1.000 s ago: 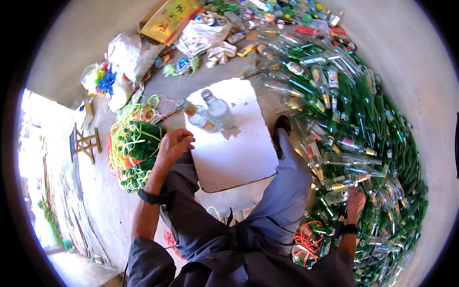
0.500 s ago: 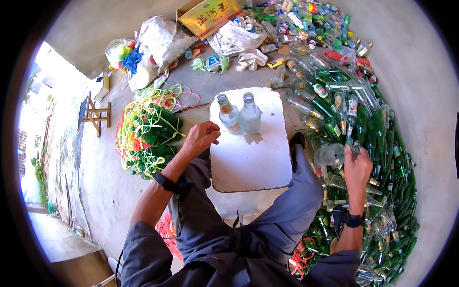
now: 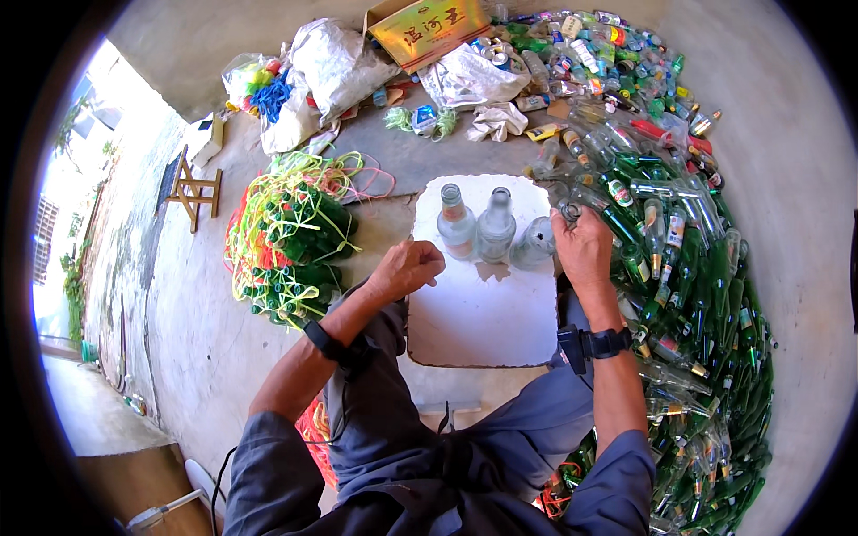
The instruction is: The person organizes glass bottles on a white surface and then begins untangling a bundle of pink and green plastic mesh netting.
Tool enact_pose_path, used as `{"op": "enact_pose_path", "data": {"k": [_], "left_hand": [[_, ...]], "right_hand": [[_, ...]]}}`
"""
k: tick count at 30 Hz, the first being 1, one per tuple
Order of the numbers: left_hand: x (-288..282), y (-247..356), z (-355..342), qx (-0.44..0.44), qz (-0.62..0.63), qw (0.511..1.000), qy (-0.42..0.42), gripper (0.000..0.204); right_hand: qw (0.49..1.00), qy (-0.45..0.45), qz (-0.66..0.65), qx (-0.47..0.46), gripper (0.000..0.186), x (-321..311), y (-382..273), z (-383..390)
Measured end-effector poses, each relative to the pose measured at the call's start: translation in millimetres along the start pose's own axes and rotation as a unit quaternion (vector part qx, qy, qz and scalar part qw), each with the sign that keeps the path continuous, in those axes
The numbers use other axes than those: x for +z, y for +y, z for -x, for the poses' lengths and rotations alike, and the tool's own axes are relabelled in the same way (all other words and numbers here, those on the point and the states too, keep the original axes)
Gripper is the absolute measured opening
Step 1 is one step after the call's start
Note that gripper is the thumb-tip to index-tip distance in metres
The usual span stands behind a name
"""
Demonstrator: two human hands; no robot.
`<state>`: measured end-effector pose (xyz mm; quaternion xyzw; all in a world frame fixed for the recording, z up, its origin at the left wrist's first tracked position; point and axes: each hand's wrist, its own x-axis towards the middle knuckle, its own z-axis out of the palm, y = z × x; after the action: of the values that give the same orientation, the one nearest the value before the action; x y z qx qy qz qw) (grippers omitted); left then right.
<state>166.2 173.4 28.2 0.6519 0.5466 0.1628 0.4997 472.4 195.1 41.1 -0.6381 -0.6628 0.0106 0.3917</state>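
Observation:
My right hand (image 3: 583,246) grips a clear glass bottle (image 3: 534,243) by its neck. The bottle leans over the right side of a white board (image 3: 483,322), its base toward the middle; whether it touches the board I cannot tell. Two clear glass bottles stand upright at the board's far part: a labelled bottle (image 3: 457,225) on the left and a second bottle (image 3: 496,228) close beside it. Just left of the board hovers my left hand (image 3: 407,270), fingers curled in with nothing seen in them. Both wrists wear dark straps.
A large heap of green and clear bottles (image 3: 706,295) fills the right side. Green bottles bundled in yellow netting (image 3: 295,232) stand at left. Sacks (image 3: 335,67), a yellow carton (image 3: 429,36) and a small wooden stool (image 3: 192,189) lie farther off.
My right hand has carried the clear bottle leftward from the heap to the board's right side. My left hand stays near the board's left edge, fingers curled. The view has shifted slightly.

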Motion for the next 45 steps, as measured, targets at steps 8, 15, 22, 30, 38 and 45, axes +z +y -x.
{"op": "enact_pose_path", "data": {"k": [8,15,22,30,38,45], "left_hand": [[-2,-4,-4,-0.012,0.021,1.0,-0.016,0.03],[-2,-8,-15,-0.048,0.048,0.997,0.022,0.048],[18,-45,-61,-0.015,0.054,0.993,0.106,0.069],[49,-62,-84,-0.048,0.058,0.992,0.099,0.076],[48,-67,-92,-0.028,0.055,0.992,0.107,0.078],[49,-67,-91,-0.012,0.079,0.99,0.115,0.078]], "right_hand": [[1.0,0.004,-0.029,-0.01,0.032,10,-16,-2],[0.996,-0.051,-0.079,0.007,0.034,13,-7,14],[0.952,-0.219,-0.138,0.164,0.058,19,28,51],[0.908,-0.271,-0.23,0.22,0.057,74,68,76],[0.91,-0.25,-0.255,0.211,0.052,79,68,74],[0.93,-0.231,-0.237,0.161,0.054,87,73,68]]}}
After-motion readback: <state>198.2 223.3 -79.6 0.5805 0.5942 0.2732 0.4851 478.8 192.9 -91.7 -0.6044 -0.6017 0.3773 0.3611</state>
